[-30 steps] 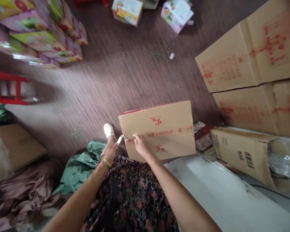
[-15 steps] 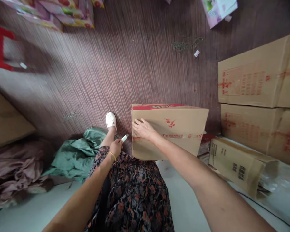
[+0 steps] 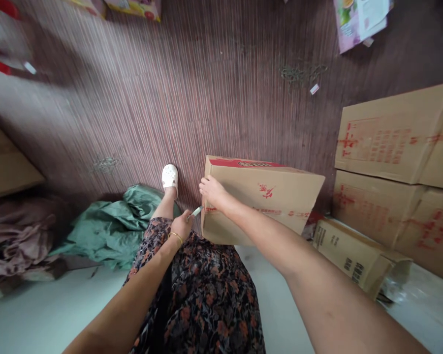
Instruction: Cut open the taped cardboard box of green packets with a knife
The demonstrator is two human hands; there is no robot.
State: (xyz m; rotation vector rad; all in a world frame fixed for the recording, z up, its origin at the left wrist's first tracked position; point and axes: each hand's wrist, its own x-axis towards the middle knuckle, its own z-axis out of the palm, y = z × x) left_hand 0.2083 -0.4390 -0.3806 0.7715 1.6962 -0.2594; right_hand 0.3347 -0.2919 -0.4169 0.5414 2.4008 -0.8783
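Since the previous frame, the utility knife [image 3: 195, 212] has moved in toward the printed cardboard carton [image 3: 269, 199], and the right hand [image 3: 214, 192] has shifted so that its fingertips are reaching the carton's left edge. The carton is sitting directly in front of the person, with its near side meeting the floral skirt [image 3: 206, 300]; perhaps the legs are helping to keep it from sliding back.

The left hand [image 3: 181, 225] is closing firmly around the pale knife handle, with the blade pointing away from the fingers, likely for control. The tip is lying at or just beside the left edge, level with the red-printed tape [image 3: 276, 212]; whether it is touching cannot be told.

The right hand is resting on the carton above that tape, fingers bending over the edge, seemingly steadying it while staying apart from the blade. Whether it is gripping or only pressing is unclear.

Green fabric [image 3: 103, 226] is lying beside the legs, left of the knife.
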